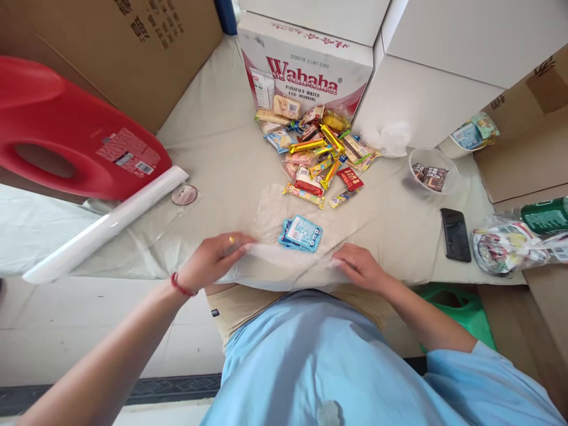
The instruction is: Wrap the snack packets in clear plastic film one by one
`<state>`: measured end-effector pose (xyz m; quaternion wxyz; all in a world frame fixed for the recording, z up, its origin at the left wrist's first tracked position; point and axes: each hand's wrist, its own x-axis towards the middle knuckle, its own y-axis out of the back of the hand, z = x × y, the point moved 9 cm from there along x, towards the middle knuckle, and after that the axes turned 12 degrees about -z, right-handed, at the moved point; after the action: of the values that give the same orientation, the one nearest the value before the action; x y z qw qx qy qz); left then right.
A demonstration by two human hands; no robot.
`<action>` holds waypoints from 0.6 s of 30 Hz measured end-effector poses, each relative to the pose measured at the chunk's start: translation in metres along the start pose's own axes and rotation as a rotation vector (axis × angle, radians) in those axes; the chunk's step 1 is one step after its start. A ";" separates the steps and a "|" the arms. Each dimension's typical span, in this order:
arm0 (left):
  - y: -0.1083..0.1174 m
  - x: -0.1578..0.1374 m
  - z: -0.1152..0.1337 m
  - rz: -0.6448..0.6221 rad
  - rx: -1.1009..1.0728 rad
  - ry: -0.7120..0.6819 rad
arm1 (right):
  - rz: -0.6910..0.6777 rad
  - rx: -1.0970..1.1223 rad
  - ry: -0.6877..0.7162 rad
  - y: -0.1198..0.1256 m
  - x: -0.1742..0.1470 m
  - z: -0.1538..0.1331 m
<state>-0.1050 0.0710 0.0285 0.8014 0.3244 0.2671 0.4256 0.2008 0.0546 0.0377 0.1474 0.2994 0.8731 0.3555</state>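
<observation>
A thin clear plastic sheet is stretched between my two hands at the table's front edge. My left hand, with a ring and a red bracelet, pinches its left end. On the other side, my right hand has its fingers closed on the right end. Just beyond the sheet's near edge lie some light-blue flat packs, stacked on one another with a white label on top. More of the transparent plastic appears to spread beneath and behind these packs, though its outline is faint.
Behind the packs is a pile of wrapped snacks against a Wahaha carton. To the left are a white roll and a red jug. A clear bowl of cocoa packets and a phone lie right.
</observation>
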 end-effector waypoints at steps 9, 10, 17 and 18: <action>0.026 0.126 -0.012 0.089 0.199 0.085 | -0.075 -0.169 -0.743 0.038 0.003 0.071; 0.034 0.124 -0.013 0.158 0.199 0.101 | -0.066 -0.212 -0.749 0.045 0.001 0.071; 0.080 0.037 0.051 0.696 0.263 0.135 | 0.193 -0.406 -0.395 0.093 0.044 0.048; 0.068 0.035 0.070 0.650 0.280 0.049 | 0.183 -0.404 -0.368 0.091 0.058 0.047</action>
<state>-0.0728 0.1098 0.1187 0.5652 0.4887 0.2249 0.6254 0.2162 0.1678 0.0663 0.3271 0.4011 0.7126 0.4736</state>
